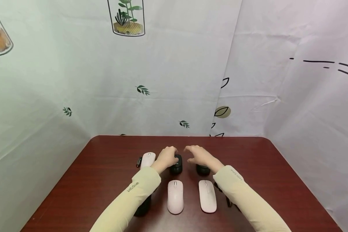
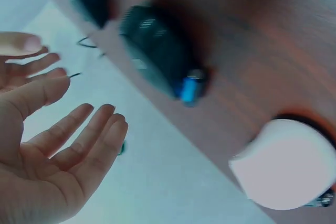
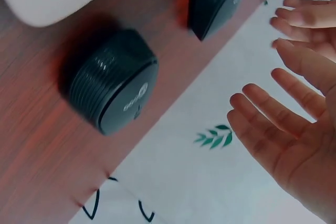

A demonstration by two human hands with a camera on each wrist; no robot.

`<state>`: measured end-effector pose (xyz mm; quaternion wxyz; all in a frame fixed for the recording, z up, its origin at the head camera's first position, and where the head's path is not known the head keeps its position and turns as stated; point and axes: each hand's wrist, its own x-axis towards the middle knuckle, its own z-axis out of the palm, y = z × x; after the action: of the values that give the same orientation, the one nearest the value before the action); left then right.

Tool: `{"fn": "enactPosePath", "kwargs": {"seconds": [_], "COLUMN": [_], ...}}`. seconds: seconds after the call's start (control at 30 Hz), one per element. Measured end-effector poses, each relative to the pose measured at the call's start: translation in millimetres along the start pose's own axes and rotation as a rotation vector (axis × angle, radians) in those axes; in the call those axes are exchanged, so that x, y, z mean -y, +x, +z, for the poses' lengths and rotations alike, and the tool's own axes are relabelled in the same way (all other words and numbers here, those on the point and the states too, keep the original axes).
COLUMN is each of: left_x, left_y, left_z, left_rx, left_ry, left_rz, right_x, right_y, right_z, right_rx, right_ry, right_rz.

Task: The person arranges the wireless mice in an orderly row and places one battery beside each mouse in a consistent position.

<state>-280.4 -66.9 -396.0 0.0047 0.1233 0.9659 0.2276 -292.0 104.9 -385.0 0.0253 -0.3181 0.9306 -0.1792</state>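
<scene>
Both hands are raised above the table, apart from each other, with nothing between their fingers. In the head view the left hand [image 1: 166,157] is beside a black computer mouse [image 1: 177,166], overlapping part of it in the picture. My right hand [image 1: 202,156] hovers over a second black mouse [image 1: 203,170], hiding its far part. The left wrist view shows the left hand [image 2: 68,166] with loosely bent fingers, well off the black mouse [image 2: 157,51]. In the right wrist view the right hand [image 3: 289,135] has its fingers spread, away from the black mouse [image 3: 113,82].
White mice stand at the left [image 1: 148,159], the front middle [image 1: 175,197] and the front right [image 1: 207,196]. A dark battery [image 1: 139,162] lies by the left one. A blue battery [image 2: 191,88] touches a black mouse. The left sleeve partly covers another black mouse [image 1: 143,207].
</scene>
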Motion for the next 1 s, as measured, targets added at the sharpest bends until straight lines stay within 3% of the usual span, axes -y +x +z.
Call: {"fn": "enactPosePath", "kwargs": {"seconds": [0.23,0.43,0.6,0.77,0.87,1.0], "left_x": [-27.6,-50.3,-63.8,-72.8,-78.8,-84.3], "left_y": [-9.1,-24.3,-33.7,-43.1,-49.7,-53.7], "left_z": [-1.8,7.3,17.8,31.7,39.3,47.9], "left_rx": [-0.021,-0.019,-0.009,0.072,0.127,0.112], "left_ry": [-0.047,-0.150,-0.174,-0.173,-0.162,-0.142], "left_rz": [0.155,0.235,0.307,0.433,0.465,0.486], "right_x": [-19,-34,-45,-55,-61,-70], "right_y": [-20.9,-38.5,-49.7,-58.9,-64.5,-70.1], "right_z": [-15,-24,-27,-31,-35,-38], "right_rx": [-0.061,-0.087,-0.123,-0.208,-0.256,-0.295], "right_ry": [0.024,0.036,0.041,0.089,0.106,0.102], "right_rz": [0.004,0.027,0.031,0.045,0.063,0.082]}}
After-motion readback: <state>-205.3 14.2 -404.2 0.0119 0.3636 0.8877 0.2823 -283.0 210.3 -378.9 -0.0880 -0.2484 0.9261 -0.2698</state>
